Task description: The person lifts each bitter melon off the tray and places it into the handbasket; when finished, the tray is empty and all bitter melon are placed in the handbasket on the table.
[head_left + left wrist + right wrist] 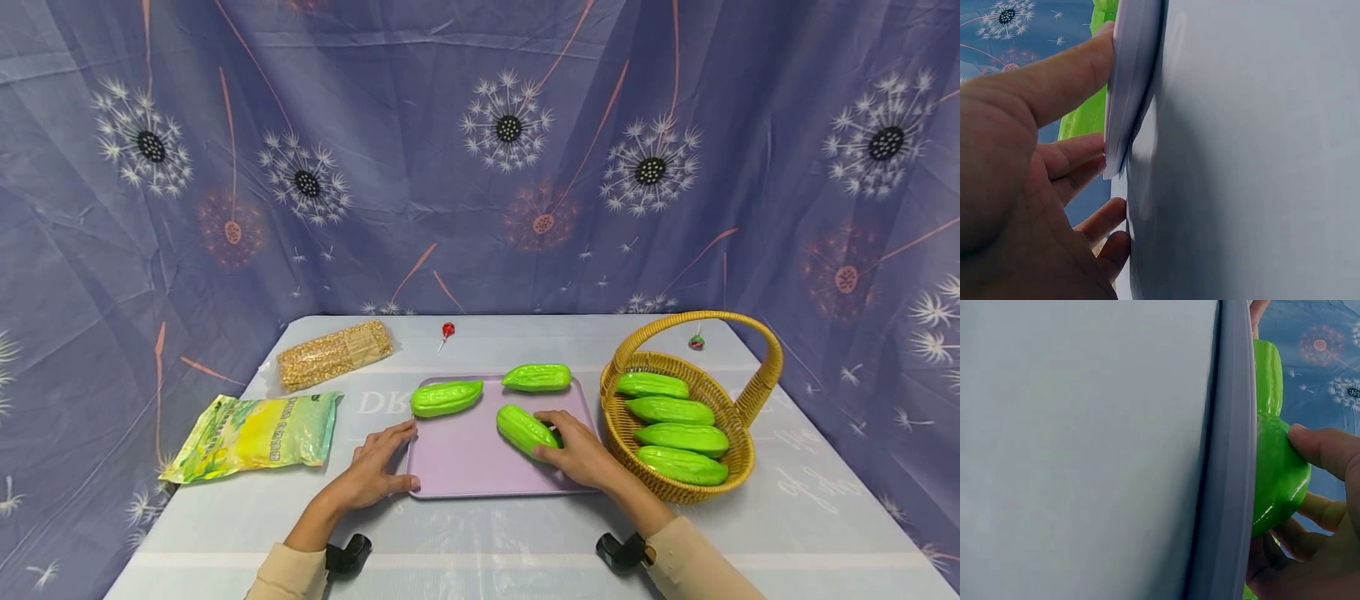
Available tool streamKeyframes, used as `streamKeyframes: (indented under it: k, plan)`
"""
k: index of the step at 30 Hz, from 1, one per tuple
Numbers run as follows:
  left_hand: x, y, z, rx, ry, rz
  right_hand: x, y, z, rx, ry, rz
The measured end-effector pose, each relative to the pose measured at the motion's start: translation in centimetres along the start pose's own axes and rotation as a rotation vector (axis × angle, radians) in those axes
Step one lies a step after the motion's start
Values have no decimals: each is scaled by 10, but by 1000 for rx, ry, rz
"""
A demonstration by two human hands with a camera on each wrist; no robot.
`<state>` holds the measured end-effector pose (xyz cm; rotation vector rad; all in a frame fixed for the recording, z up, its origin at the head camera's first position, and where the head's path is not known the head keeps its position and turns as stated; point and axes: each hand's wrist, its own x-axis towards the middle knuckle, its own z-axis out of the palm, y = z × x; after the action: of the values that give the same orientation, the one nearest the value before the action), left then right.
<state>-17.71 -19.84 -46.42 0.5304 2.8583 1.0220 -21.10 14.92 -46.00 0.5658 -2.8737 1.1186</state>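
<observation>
Work is judged part done: four green gourds [670,410] lie in the wicker basket [617,440] beside the tray's right edge, while a far-left-corner gourd [447,398] and a far-right-corner gourd [537,377] lie on the tray [457,458]. The right hand [576,450] grips a third gourd [521,427] right of the tray's centre; the left hand [375,468], fingers apart, touches the left edge. The rim hides the gripped gourd's underside in the right wrist view, so contact with the tray cannot be confirmed.
</observation>
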Motion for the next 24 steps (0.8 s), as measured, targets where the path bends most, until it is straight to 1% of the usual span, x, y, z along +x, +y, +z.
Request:
streamKeyframes:
  k: [8, 14, 19, 21, 24]
  plan:
    - [0, 0, 0, -1, -1, 3, -7, -6, -7, 9, 41, -25]
    - [-1, 1, -1, 1, -3, 5, -14, -17, -19, 7, 100, -73]
    - [-1, 1, -1, -1, -1, 0, -19, -21, -30, 18, 142, -115]
    - [0, 1, -1, -2, 0, -1, -21, -22, -34, 23, 148, -131]
    - [0, 1, 0, -3, 0, 0, -26, -24, -41, 22, 151, -133]
